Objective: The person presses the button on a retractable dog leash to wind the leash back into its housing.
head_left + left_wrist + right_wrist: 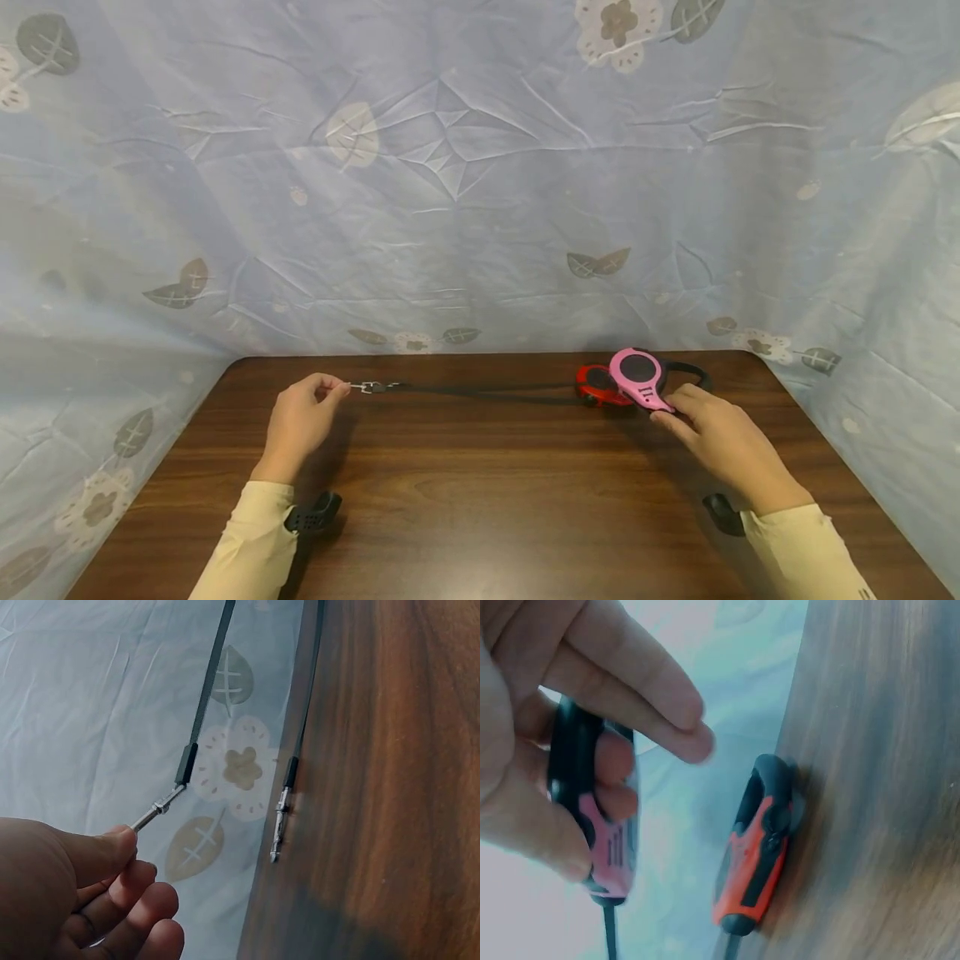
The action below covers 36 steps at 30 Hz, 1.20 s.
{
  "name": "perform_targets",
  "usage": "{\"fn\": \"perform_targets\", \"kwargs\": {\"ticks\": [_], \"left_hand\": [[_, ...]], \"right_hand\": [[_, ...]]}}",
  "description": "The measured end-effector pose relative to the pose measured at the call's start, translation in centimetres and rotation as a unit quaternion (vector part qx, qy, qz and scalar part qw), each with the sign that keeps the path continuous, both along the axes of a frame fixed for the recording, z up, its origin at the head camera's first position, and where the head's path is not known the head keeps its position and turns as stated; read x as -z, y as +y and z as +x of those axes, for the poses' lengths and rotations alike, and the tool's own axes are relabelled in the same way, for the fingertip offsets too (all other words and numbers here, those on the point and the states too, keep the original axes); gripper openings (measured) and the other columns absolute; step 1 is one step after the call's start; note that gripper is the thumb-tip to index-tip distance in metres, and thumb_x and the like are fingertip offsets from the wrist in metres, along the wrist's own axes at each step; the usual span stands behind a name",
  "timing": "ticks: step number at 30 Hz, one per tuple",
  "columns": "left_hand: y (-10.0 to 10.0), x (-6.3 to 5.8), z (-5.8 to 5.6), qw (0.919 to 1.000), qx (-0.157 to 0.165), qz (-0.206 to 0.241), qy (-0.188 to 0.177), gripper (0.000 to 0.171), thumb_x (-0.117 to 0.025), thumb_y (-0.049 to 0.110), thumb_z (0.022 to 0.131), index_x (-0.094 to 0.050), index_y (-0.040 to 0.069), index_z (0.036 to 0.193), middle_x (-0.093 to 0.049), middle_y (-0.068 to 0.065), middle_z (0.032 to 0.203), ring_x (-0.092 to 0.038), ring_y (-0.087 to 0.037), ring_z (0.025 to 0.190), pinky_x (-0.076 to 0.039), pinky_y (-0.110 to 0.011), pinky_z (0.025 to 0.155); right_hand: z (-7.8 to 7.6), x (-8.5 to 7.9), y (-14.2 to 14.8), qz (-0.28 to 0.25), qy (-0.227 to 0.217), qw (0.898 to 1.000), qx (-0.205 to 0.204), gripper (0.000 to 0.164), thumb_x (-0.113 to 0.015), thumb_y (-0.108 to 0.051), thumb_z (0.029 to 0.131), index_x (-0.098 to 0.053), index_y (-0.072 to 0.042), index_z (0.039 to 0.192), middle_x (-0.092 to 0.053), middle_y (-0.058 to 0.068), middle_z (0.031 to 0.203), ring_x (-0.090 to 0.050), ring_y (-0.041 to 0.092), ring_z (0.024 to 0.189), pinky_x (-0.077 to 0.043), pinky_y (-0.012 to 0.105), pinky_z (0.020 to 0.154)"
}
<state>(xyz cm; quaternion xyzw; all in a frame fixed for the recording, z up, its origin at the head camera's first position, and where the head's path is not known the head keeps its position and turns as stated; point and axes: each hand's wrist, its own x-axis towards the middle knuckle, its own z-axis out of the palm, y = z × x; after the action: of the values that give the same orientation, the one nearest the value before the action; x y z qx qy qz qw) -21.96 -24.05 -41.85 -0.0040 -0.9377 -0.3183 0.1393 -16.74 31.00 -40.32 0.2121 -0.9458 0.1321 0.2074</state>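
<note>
A pink retractable dog leash with a black handle is raised off the table by my right hand, whose fingers curl round the handle. In the right wrist view the index and middle fingers stretch out past the pink leash. My left hand pinches that leash's metal snap clip between thumb and fingertips. Its dark strap runs taut between the hands. Behind and below the pink one lies a red retractable leash on the table, its strap drawn out alongside to another metal clip.
Both leashes are along the far edge of the brown wooden table. A pale blue cloth curtain with leaf and flower prints hangs behind the table and down both sides.
</note>
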Motion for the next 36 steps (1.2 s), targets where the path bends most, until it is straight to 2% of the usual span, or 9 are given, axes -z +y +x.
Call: {"fn": "perform_targets", "kwargs": {"ticks": [7, 11, 14, 17, 21, 24, 28, 32, 36], "left_hand": [[-0.1, 0.2, -0.2, 0.9993, 0.001, 0.034, -0.013, 0.031, -0.061, 0.035, 0.106, -0.071, 0.005, 0.106, -0.075, -0.014, 0.092, -0.068, -0.025, 0.081, -0.046, -0.037, 0.069], [-0.1, 0.2, -0.3, 0.9987, 0.000, 0.048, -0.017, 0.034, -0.059, 0.038, 0.107, -0.070, 0.006, 0.107, -0.075, -0.014, 0.091, -0.066, -0.024, 0.080, -0.046, -0.035, 0.066], [-0.1, 0.0, -0.3, 0.9983, -0.004, 0.056, -0.016, 0.034, -0.058, 0.038, 0.107, -0.071, 0.006, 0.108, -0.074, -0.012, 0.089, -0.063, -0.022, 0.077, -0.046, -0.034, 0.063], [-0.1, -0.2, -0.3, 0.9980, -0.006, 0.061, -0.013, 0.034, -0.059, 0.038, 0.107, -0.070, 0.006, 0.108, -0.073, -0.009, 0.086, -0.062, -0.022, 0.075, -0.046, -0.034, 0.063], [-0.2, -0.5, -0.3, 0.9979, -0.005, 0.064, -0.007, 0.035, -0.059, 0.039, 0.106, -0.070, 0.006, 0.107, -0.072, -0.008, 0.085, -0.062, -0.022, 0.075, -0.046, -0.034, 0.063], [-0.2, -0.7, -0.3, 0.9979, -0.005, 0.065, -0.001, 0.036, -0.059, 0.039, 0.106, -0.070, 0.005, 0.106, -0.072, -0.010, 0.086, -0.061, -0.021, 0.074, -0.046, -0.034, 0.062], [-0.1, -1.1, -0.5, 0.9977, -0.003, 0.066, 0.013, 0.033, -0.060, 0.035, 0.106, -0.070, 0.004, 0.105, -0.073, -0.014, 0.087, -0.061, -0.020, 0.070, -0.046, -0.033, 0.061], [0.1, -1.7, -0.7, 0.9963, -0.001, 0.083, 0.024, 0.031, -0.061, 0.033, 0.106, -0.070, 0.004, 0.103, -0.074, -0.016, 0.088, -0.066, -0.024, 0.072, -0.048, -0.031, 0.061], [0.2, -2.2, -0.5, 0.9943, 0.000, 0.105, 0.019, 0.033, -0.060, 0.036, 0.106, -0.070, 0.005, 0.104, -0.074, -0.018, 0.094, -0.073, -0.023, 0.078, -0.053, -0.029, 0.064]], "right_hand": [[-0.9, 0.3, 0.1, -0.014, -0.023, 1.000, 0.016, 0.014, -0.077, -0.017, 0.094, -0.071, -0.007, 0.103, -0.059, -0.003, 0.099, -0.053, 0.013, 0.078, -0.049, 0.038, 0.070], [-1.4, 0.2, -0.2, -0.032, -0.049, 0.998, 0.033, 0.025, -0.073, -0.019, 0.098, -0.069, -0.001, 0.114, -0.058, 0.003, 0.104, -0.059, 0.021, 0.084, -0.052, 0.048, 0.075], [-1.7, 0.2, -0.4, -0.039, -0.051, 0.997, 0.038, 0.028, -0.071, -0.021, 0.099, -0.069, 0.001, 0.117, -0.058, 0.005, 0.107, -0.061, 0.024, 0.083, -0.052, 0.050, 0.074], [-1.9, 0.4, -0.5, -0.042, -0.030, 0.998, 0.040, 0.028, -0.073, -0.019, 0.097, -0.069, 0.000, 0.117, -0.059, 0.006, 0.109, -0.064, 0.025, 0.084, -0.053, 0.050, 0.073], [-2.0, 0.9, -0.4, -0.050, 0.018, 0.998, 0.035, 0.025, -0.076, -0.014, 0.089, -0.072, -0.002, 0.110, -0.061, 0.001, 0.107, -0.063, 0.023, 0.081, -0.054, 0.047, 0.070], [-2.1, 1.3, -0.3, -0.055, 0.054, 0.997, 0.022, 0.024, -0.076, -0.011, 0.082, -0.073, -0.005, 0.104, -0.062, -0.002, 0.104, -0.062, 0.018, 0.077, -0.053, 0.043, 0.066], [-2.1, 1.6, -0.1, -0.062, 0.086, 0.994, 0.012, 0.026, -0.079, -0.011, 0.080, -0.074, -0.004, 0.104, -0.063, -0.002, 0.103, -0.062, 0.018, 0.076, -0.053, 0.042, 0.064], [-2.3, 1.8, -0.1, -0.069, 0.100, 0.993, 0.013, 0.028, -0.080, -0.009, 0.080, -0.074, 0.000, 0.106, -0.063, 0.003, 0.103, -0.064, 0.022, 0.077, -0.053, 0.045, 0.064], [-2.3, 2.0, -0.2, -0.067, 0.088, 0.994, 0.023, 0.025, -0.083, -0.010, 0.083, -0.073, -0.004, 0.105, -0.061, 0.001, 0.102, -0.061, 0.019, 0.077, -0.053, 0.045, 0.063]]}}
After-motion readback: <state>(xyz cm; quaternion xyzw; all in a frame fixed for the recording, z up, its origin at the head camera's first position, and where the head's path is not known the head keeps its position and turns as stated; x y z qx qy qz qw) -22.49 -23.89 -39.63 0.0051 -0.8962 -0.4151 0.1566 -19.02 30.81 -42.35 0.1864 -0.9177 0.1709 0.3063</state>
